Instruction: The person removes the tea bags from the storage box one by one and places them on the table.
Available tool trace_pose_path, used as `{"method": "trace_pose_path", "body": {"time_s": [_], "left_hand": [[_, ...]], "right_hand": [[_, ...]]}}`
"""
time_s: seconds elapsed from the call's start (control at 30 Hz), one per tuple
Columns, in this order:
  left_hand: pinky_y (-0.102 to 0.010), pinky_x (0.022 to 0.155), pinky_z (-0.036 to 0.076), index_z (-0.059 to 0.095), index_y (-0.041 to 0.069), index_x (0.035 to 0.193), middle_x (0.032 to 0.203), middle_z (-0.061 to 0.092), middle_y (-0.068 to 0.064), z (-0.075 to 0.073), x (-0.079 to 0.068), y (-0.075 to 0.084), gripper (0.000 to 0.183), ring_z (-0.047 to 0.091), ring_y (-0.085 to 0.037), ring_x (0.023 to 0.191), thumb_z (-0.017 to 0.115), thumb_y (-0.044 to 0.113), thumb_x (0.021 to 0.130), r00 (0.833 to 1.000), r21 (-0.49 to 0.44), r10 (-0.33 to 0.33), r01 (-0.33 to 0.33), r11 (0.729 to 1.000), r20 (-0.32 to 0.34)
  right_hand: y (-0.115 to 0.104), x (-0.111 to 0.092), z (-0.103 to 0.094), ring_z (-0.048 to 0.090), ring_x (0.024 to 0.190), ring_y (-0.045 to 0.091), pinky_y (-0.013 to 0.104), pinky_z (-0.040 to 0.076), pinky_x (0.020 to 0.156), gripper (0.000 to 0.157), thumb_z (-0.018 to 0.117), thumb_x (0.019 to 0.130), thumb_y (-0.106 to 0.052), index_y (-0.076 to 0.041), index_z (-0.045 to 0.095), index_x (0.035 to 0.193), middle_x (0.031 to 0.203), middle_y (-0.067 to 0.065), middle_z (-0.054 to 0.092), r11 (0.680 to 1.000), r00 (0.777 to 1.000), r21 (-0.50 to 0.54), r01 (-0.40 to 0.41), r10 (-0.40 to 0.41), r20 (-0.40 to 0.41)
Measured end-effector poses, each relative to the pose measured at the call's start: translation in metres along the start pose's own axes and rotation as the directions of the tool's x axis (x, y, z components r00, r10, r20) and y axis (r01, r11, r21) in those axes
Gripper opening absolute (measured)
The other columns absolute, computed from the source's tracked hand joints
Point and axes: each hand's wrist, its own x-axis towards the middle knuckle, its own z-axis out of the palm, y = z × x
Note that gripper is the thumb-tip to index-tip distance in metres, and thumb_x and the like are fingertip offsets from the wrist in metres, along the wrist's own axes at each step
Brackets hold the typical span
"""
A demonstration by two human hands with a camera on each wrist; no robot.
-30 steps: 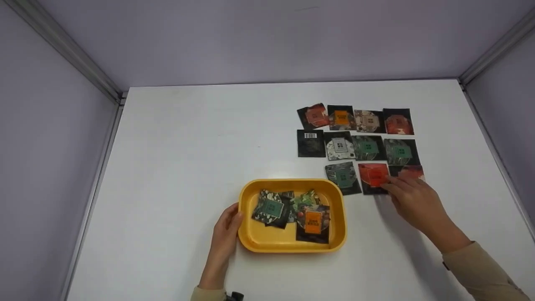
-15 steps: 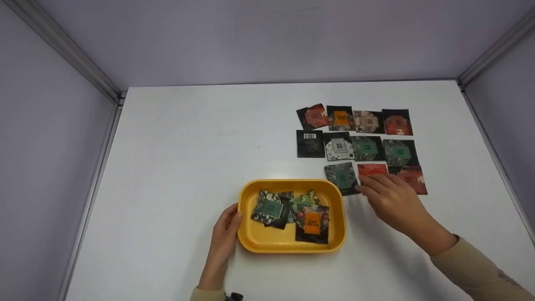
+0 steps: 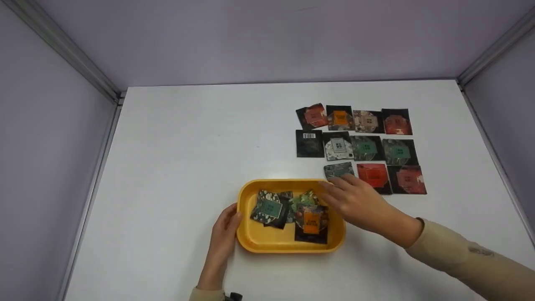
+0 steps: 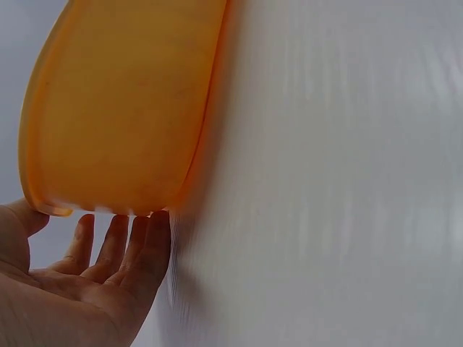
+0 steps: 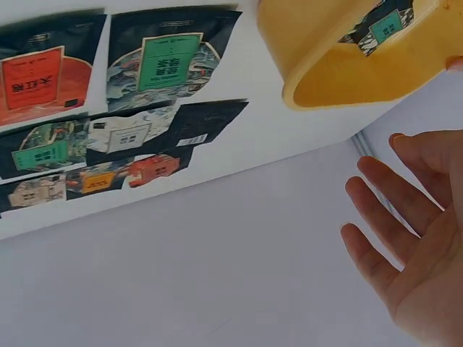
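A yellow plastic tray (image 3: 288,248) stands at the front middle of the table. My left hand (image 3: 223,232) grips its left end, thumb at the rim and fingers (image 4: 108,249) against the outer wall. Inside lie several flat sachets, among them a green-labelled one (image 3: 271,208) and an orange-labelled one (image 3: 311,223). Over the tray's right back corner hovers my right hand (image 3: 355,202), fingers spread and holding nothing in the right wrist view. It partly hides a green-labelled sachet (image 3: 337,169) lying just behind that corner. Beside that is a red sachet (image 3: 373,175).
Three rows of sachets lie on the white table (image 3: 188,159) behind and right of the tray. One, a black sachet (image 3: 309,146), shows its barcode side. Grey walls (image 3: 267,42) enclose the table at the back and sides.
My right hand has moved left from the sachets at the front right, past the red one, to the tray's corner. The left hand and tray have stayed in place.
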Motion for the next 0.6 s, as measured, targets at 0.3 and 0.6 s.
{"method": "trace_pose_path", "body": {"time_s": [0.3, 0.6], "left_hand": [[-0.044, 0.109, 0.04, 0.046, 0.004, 0.145, 0.146, 0.049, -0.014, 0.0, 0.002, -0.003, 0.057, 0.05, -0.027, 0.129, 0.054, 0.04, 0.102, 1.0, 0.009, -0.016, 0.016, 1.0, -0.003], [-0.043, 0.11, 0.039, 0.045, 0.004, 0.146, 0.147, 0.048, -0.014, 0.001, 0.003, -0.003, 0.056, 0.049, -0.027, 0.13, 0.054, 0.039, 0.102, 1.0, 0.002, -0.025, 0.025, 1.0, 0.0]], "right_hand": [[-0.019, 0.034, 0.011, 0.063, 0.105, 0.025, 0.039, 0.053, 0.09, 0.032, 0.081, 0.082, -0.012, -0.011, 0.074, 0.113, 0.12, 0.008, 0.07, 0.977, 0.98, -0.087, 0.194, -0.189, 0.063], [-0.037, 0.066, 0.021, 0.061, 0.103, 0.022, 0.036, 0.051, 0.085, 0.018, 0.072, 0.091, -0.018, -0.014, 0.074, 0.108, 0.115, 0.004, 0.071, 0.948, 0.956, -0.147, 0.284, -0.269, 0.114]]}}
